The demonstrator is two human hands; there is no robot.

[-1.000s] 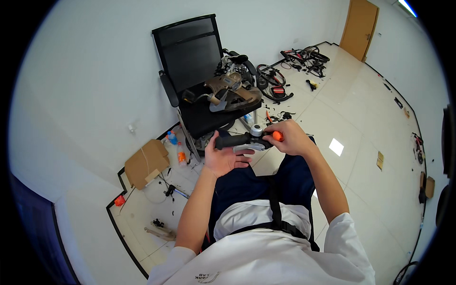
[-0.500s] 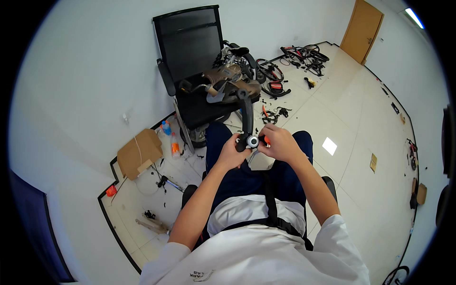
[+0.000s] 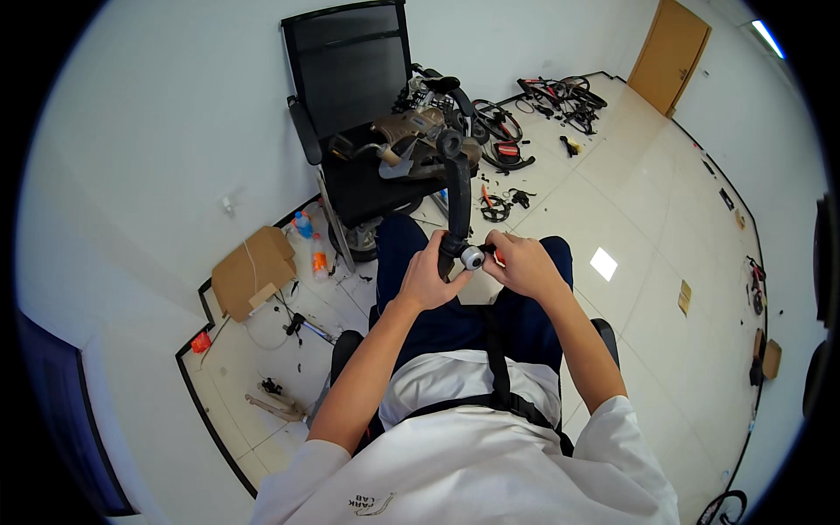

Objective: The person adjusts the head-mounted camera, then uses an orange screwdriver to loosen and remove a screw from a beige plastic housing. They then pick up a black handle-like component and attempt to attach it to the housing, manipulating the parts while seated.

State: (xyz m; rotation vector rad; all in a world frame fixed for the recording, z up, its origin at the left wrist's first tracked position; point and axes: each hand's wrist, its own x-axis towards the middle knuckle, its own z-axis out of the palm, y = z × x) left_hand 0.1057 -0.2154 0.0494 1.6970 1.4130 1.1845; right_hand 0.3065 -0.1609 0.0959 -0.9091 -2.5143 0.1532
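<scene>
Above my lap, my left hand (image 3: 429, 276) is wrapped round the lower end of a long black bar (image 3: 458, 188) with a ring-shaped upper end. A round silver piece with a dark centre (image 3: 472, 257) sits at that lower end, beside my left thumb. My right hand (image 3: 521, 264) is closed on a small tool with an orange-red handle (image 3: 500, 257). Its dark tip reaches toward the silver piece; whether they touch I cannot tell. The fingers hide most of the tool.
Ahead stands a black mesh chair (image 3: 350, 96) piled with brown and black parts (image 3: 416, 140). Bicycle parts (image 3: 560, 101) lie by the far wall. To the left are a cardboard piece (image 3: 249, 271), bottles (image 3: 318, 258) and a pump-like tube (image 3: 308, 326) on the floor.
The black bar has swung more upright and its top has come higher. The silver piece has shifted slightly right. Both hands keep their hold, and a pale plate-like shape below them no longer shows.
</scene>
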